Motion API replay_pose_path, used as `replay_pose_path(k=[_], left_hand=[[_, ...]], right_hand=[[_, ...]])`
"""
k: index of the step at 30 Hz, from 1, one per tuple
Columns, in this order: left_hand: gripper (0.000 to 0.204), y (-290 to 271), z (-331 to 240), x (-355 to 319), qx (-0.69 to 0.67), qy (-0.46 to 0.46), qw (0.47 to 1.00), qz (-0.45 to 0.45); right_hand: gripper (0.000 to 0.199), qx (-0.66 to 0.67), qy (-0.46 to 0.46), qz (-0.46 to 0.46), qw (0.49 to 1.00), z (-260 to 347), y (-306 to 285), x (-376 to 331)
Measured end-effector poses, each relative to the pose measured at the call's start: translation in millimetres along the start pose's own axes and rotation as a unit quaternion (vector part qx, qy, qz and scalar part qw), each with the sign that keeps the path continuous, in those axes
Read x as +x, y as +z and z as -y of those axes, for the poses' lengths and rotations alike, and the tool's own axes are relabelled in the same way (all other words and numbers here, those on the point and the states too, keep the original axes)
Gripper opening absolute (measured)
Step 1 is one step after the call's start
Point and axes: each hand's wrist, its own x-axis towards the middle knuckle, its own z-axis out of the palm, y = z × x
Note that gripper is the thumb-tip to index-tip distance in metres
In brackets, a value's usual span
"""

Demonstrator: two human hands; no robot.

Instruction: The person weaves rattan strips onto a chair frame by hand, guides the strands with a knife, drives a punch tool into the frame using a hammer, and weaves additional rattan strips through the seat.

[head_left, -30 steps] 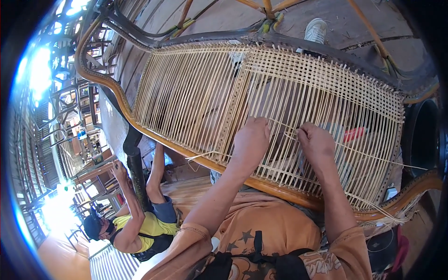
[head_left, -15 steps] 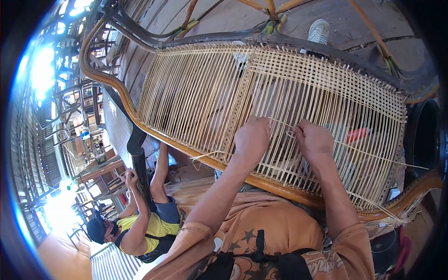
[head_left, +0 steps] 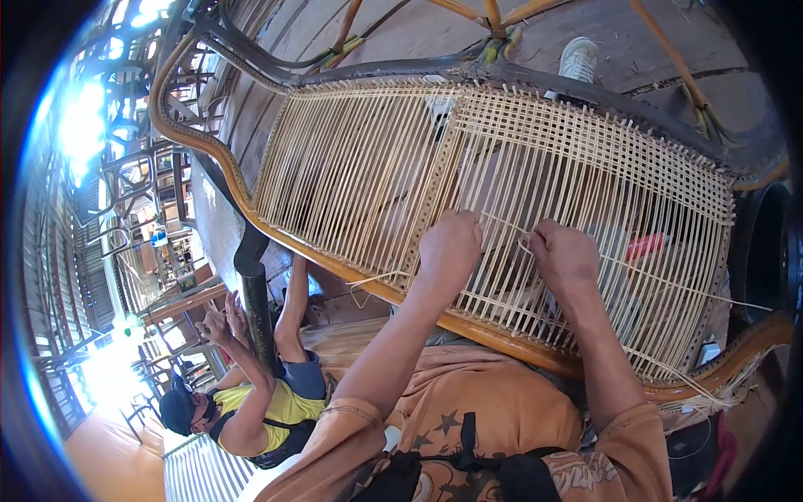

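A thin pale cane strand (head_left: 505,223) crosses the lengthwise strands of a cane panel in a wooden furniture frame (head_left: 519,341). My left hand (head_left: 452,253) is closed on it near the drilled middle bar (head_left: 428,197). A short way to the right, my right hand (head_left: 567,258) pinches the same strand, with a small loop at the fingertips. From there the strand runs through the panel and past its right edge. Along the far side lies a tightly woven band (head_left: 577,125). The left section (head_left: 335,176) shows strands in one direction only.
A co-worker in a yellow top (head_left: 288,406) sits at the left beside a dark post (head_left: 251,259). Through the cane a red object (head_left: 644,246) shows below. A white shoe (head_left: 579,58) is beyond the frame, and loose cane ends (head_left: 711,400) bunch at its near right corner.
My hands keep nearly the same place and grip on the cane strand. The co-worker's hands have risen and opened. The whole view has shifted slightly.
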Motion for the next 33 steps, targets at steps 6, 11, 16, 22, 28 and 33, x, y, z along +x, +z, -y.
replay_pose_path(k=[6,11,16,22,28,33], left_hand=[[0.022,-7.3,22.4,14.0,-0.194,-0.105,0.969,0.111],[0.025,-16.8,10.1,9.8,-0.15,-0.032,0.986,0.061],[0.022,-0.4,17.5,2.2,0.026,0.026,0.999,-0.03],[0.018,-11.5,37.6,23.0,-0.236,-0.122,0.954,0.141],[0.019,-10.8,36.2,21.2,-0.281,-0.147,0.933,0.168],[0.019,-5.0,30.6,11.8,0.021,-0.031,0.999,0.028]], right_hand=[[0.018,-0.011,-0.003,0.007,1.0,-0.4,0.6,1.6],[0.023,-0.058,0.02,0.007,0.998,9.2,7.9,11.9],[0.027,0.128,0.099,0.067,0.985,2.3,-8.5,6.5],[0.026,0.179,0.082,0.043,0.979,-6.9,-3.2,0.7],[0.023,0.108,0.056,-0.018,0.992,-2.0,13.6,1.1],[0.024,0.165,0.107,0.025,0.98,1.8,2.8,1.6]])
